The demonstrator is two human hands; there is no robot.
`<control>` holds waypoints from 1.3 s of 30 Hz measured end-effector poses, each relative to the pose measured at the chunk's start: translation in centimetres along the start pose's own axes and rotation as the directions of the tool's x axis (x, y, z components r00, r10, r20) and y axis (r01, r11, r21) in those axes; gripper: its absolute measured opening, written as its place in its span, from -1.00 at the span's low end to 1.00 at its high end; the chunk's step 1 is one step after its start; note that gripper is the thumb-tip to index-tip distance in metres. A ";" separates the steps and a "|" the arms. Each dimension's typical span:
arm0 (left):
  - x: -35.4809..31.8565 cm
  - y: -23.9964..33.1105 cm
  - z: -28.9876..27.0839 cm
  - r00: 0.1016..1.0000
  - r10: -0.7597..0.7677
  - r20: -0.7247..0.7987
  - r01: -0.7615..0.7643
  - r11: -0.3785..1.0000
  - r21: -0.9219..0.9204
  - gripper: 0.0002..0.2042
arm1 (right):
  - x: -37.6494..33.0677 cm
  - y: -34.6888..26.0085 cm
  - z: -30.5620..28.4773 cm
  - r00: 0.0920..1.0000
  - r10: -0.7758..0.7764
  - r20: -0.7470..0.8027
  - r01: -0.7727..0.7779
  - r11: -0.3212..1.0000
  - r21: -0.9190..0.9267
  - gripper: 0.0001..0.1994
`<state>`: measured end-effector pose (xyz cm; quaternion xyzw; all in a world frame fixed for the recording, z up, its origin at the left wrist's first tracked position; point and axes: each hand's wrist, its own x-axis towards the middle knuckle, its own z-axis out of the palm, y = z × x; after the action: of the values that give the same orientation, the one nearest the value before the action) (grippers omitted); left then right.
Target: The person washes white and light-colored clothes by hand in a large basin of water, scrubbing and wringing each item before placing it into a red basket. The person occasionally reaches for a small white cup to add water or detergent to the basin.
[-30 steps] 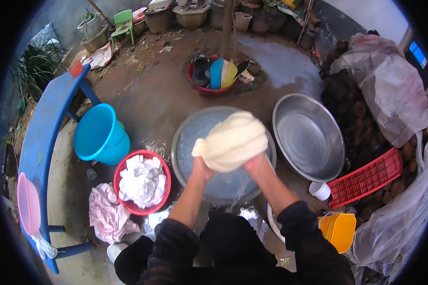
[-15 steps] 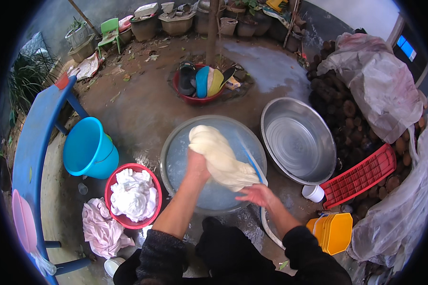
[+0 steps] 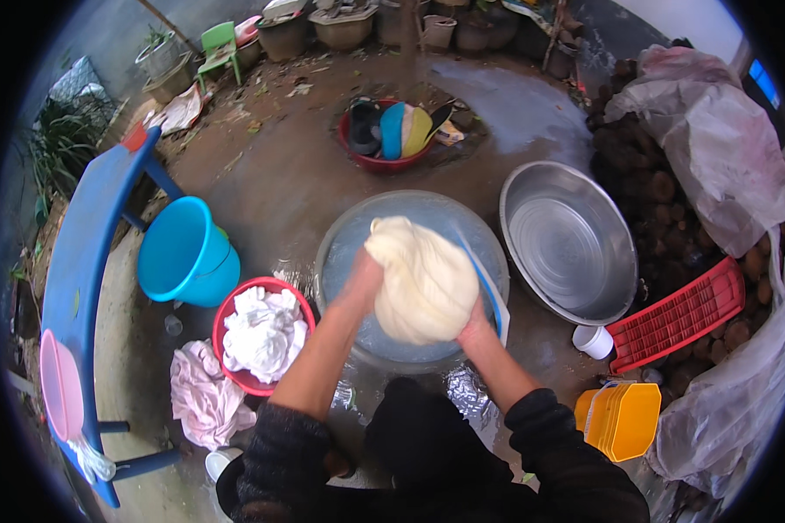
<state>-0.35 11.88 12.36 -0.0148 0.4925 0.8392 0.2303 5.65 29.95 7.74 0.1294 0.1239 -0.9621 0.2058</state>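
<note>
A bunched cream-coloured cloth [image 3: 423, 283] is lifted over a wide round basin [image 3: 349, 234] of cloudy water. My left hand [image 3: 364, 277] grips its left side, the fingers partly hidden by the folds. On the lower right, my right hand [image 3: 474, 327] cups the bundle with its fingers curled against it. Over the basin's right side runs a blue and white hose [image 3: 488, 283], close to my right hand.
A red basin of white cloth [image 3: 263, 333], a pink cloth [image 3: 205, 392] and a turquoise bucket [image 3: 187, 253] are left. Right are a metal tub [image 3: 567, 244], white cup [image 3: 592, 341], red rack [image 3: 679, 314] and yellow container [image 3: 624, 420]. A blue bench [image 3: 92, 253] stands far left.
The cloth has gone from a long, stretched twist to a rounder, gathered bundle. My right hand has moved up against it, from beside the hose. The whole view has shifted slightly.
</note>
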 end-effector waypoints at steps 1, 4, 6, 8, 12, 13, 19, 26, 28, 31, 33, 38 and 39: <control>1.1 0.3 -1.3 0.997 0.063 -0.037 -0.056 0.985 0.165 -0.55 | -0.2 -0.2 0.4 1.000 -0.017 -0.013 0.016 0.999 -0.031 -0.49; 1.8 -0.5 -3.0 0.994 -0.112 -0.009 0.109 0.978 -0.176 -0.54 | 0.6 -1.0 1.6 0.997 -0.078 -0.011 0.075 0.979 -0.189 -0.49; 1.0 -1.5 -3.4 0.996 0.081 0.024 -0.068 0.936 -0.346 -0.57 | 1.6 -0.6 2.3 0.999 -0.029 0.019 0.033 0.970 -0.240 -0.49; 2.2 -2.7 -1.6 0.980 0.158 0.121 -0.075 0.858 -0.508 -0.59 | 0.7 -3.0 2.7 0.997 -0.009 0.076 0.027 0.970 -0.240 -0.50; 2.3 1.4 1.4 0.964 0.155 0.216 -0.034 0.879 -0.476 -0.64 | 0.8 -6.5 4.9 0.997 0.074 -0.002 -0.071 0.952 -0.297 -0.50; 2.0 1.8 1.9 0.965 0.171 0.201 -0.076 0.910 -0.409 -0.64 | 0.5 -6.4 4.8 0.998 0.048 -0.043 -0.059 0.944 -0.326 -0.49; -0.4 -0.2 7.8 0.864 0.490 0.116 -0.502 0.820 0.276 -0.73 | 0.4 -3.9 -3.9 0.973 -0.131 -0.192 0.031 0.893 -0.449 -0.47; -1.8 -2.2 6.0 0.900 0.406 -0.158 -0.368 0.902 0.227 -0.75 | 0.1 -2.7 -1.2 0.970 -0.217 -0.109 0.079 0.709 -0.701 -0.49; -1.7 -1.2 5.4 0.925 0.310 -0.219 -0.287 0.949 0.132 -0.74 | 0.8 -3.5 0.5 0.965 -0.259 -0.036 0.130 0.595 -0.793 -0.49; -0.2 -1.9 2.8 0.817 0.547 -0.180 -0.344 0.715 0.609 -0.69 | 2.3 -3.4 3.8 0.961 -0.263 0.082 0.192 0.429 -0.883 -0.49; 1.2 -0.6 3.9 0.936 0.221 -0.275 -0.181 0.970 0.164 -0.68 | 1.7 -5.1 5.6 0.941 -0.309 0.136 0.233 0.303 -0.924 -0.50; 1.5 3.1 2.0 0.999 0.039 -0.014 -0.041 0.928 -0.370 -0.63 | 2.5 -5.3 8.3 0.954 -0.255 0.160 0.238 0.312 -0.920 -0.51; 1.8 4.3 2.4 1.000 0.003 0.015 0.003 0.927 -0.376 -0.64 | 2.4 -5.8 9.0 0.956 -0.249 0.153 0.239 0.367 -0.899 -0.51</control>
<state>-3.18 12.77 16.64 -0.0522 0.3208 0.9181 0.2270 -0.79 31.60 16.55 -0.0188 0.6447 -0.7579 0.0980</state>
